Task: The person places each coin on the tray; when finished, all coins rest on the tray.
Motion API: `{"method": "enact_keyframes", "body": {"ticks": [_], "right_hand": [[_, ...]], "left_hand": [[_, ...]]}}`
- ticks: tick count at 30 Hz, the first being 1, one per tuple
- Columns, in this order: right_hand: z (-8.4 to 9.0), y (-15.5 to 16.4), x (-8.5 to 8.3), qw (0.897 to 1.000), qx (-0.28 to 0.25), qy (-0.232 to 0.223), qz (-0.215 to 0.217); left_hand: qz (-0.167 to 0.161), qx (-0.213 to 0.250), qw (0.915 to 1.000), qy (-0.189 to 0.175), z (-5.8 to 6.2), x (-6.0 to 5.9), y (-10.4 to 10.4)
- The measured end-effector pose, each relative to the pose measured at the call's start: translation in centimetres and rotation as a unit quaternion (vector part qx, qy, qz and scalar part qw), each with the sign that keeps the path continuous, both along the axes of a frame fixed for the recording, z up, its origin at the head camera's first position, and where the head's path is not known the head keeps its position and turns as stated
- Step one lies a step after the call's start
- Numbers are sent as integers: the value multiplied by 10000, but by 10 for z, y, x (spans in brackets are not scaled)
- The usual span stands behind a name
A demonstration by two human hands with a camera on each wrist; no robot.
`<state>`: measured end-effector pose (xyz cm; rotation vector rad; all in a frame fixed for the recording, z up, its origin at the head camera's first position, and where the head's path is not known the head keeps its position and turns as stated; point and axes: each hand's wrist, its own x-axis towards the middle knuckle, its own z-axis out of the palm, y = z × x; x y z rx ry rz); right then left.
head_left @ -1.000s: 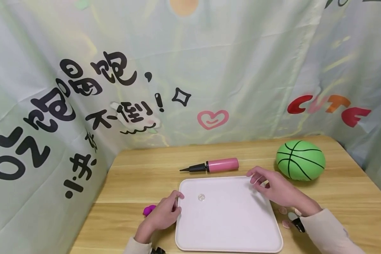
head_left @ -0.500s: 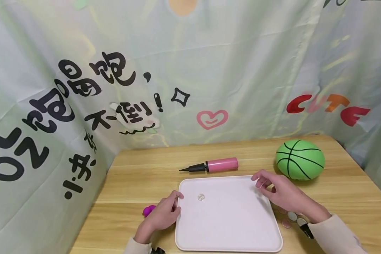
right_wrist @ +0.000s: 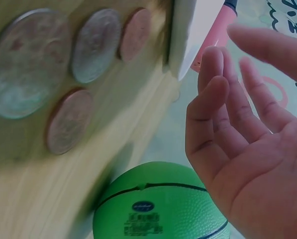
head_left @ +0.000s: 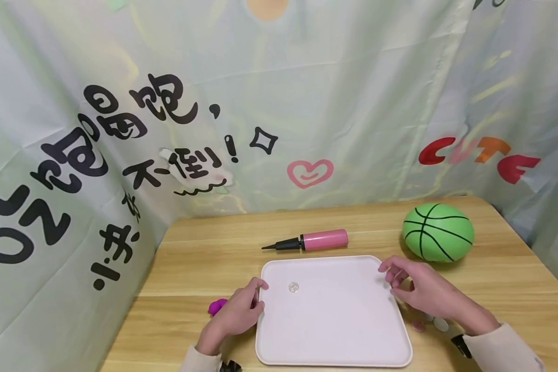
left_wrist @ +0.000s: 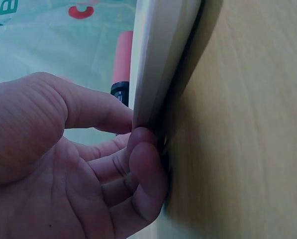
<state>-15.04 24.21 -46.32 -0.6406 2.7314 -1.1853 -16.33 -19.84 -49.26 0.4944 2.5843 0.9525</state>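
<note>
A white rectangular tray [head_left: 335,320] lies on the wooden table with one silvery coin [head_left: 294,287] on it, left of its middle. My left hand [head_left: 239,310] pinches the tray's left rim; in the left wrist view the thumb [left_wrist: 96,109] meets the rim from above and curled fingers sit under it. Beside the tray's far right corner hovers my right hand [head_left: 420,289], fingers loosely bent and holding nothing. Several coins, among them a large silvery coin [right_wrist: 29,62] and a copper-coloured coin [right_wrist: 68,121], lie on the table right of the tray, partly hidden by the right arm in the head view.
Behind the tray lies a pink and black hand pump [head_left: 325,239]. A green basketball-patterned ball [head_left: 438,232] rests at the back right, close to the right hand. Something small and purple [head_left: 216,306] shows behind the left hand. Printed curtains [head_left: 353,113] surround the table.
My right hand has drifted rightward and slightly nearer me along the tray's far right corner. The left hand, tray and coin on it have stayed put.
</note>
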Motion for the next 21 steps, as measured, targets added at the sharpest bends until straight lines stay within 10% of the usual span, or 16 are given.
{"method": "enact_keyframes", "body": {"ticks": [21], "right_hand": [[-13,15,9,9957,-233,-829,331]], "left_hand": [[-26,108,9999,22,4,2,1]]}}
